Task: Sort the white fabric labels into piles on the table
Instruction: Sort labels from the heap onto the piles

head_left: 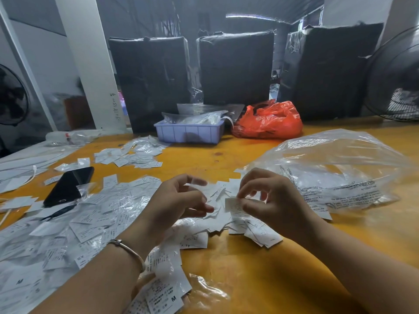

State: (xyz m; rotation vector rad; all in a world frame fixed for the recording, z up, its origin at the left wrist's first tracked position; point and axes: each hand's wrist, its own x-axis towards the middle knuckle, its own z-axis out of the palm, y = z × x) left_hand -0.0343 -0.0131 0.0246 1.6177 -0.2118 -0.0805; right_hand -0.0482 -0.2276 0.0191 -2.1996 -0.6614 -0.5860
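**Labels half sorted, most still loose**

Sorting looked well under way but far from finished. Your right hand (pixel 269 200) pinched one small white printed fabric label (pixel 235 208) between thumb and forefinger, fingers closed on it just above the heap. Your left hand (pixel 179 200), the one with the thin silver bangle (pixel 128 248), hovered beside it with fingers curled and half open; whether it gripped anything I could not tell, as blur hid the tips.

On the orange wooden counter (pixel 260 275), white labels lay in roughly three loose spreads: a broad one at your left (pixel 68 234), a smaller one farther back (pixel 133 155), and the unsorted heap under your hands (pixel 217 225). Individual labels were too many to count. One black phone (pixel 68 185), one crumpled clear plastic bag (pixel 335 171), one lilac plastic tray (pixel 189 132) and one red plastic bag (pixel 269 121) also sat there.
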